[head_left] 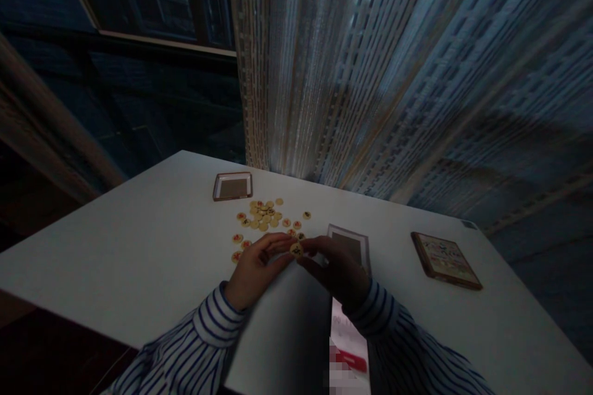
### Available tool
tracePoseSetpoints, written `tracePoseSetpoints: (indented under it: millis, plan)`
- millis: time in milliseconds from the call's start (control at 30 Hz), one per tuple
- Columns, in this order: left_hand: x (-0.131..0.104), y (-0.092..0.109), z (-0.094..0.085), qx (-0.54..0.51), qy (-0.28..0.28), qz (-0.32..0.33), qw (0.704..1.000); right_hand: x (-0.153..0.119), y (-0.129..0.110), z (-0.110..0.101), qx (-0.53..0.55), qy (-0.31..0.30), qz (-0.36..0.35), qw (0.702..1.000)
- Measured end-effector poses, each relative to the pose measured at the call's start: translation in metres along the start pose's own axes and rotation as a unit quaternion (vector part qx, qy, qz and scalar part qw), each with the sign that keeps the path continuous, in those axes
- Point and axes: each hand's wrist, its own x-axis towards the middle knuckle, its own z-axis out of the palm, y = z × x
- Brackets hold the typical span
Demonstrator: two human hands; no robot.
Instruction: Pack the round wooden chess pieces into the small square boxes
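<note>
A round wooden Chinese chess piece [296, 250] with a dark character stands upright between my fingertips, its face turned toward me. My left hand [257, 268] pinches it from the left with thumb and fingers. From the right, my right hand [338, 268] closes thumb and forefinger on the same piece. Just beyond my hands lies a loose heap of chess pieces [266, 215], some with red characters, some dark, some showing plain tops. A few red-marked pieces [238, 238] lie beside my left hand, which partly covers that group.
A shallow open tray [233, 186] sits at the back left. Another tray [349, 242] is partly hidden behind my right hand. A flat box with a printed lid [446, 260] lies to the right. A lit phone screen [349, 336] shows beneath my right forearm. Strip curtains [324, 74] hang behind the white table [152, 228].
</note>
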Motion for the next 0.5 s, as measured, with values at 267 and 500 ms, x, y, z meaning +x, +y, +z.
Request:
tracePoseSetpoints:
  millis: [267, 500]
  plan:
    - [0.002, 0.002, 0.009, 0.005, 0.042, -0.036, 0.998, -0.005, -0.004, -0.005, -0.087, 0.058, -0.039, 0.994]
    - [0.001, 0.005, 0.015, 0.057, 0.027, -0.039, 0.997, -0.011, -0.005, -0.005, -0.097, 0.083, -0.034, 0.991]
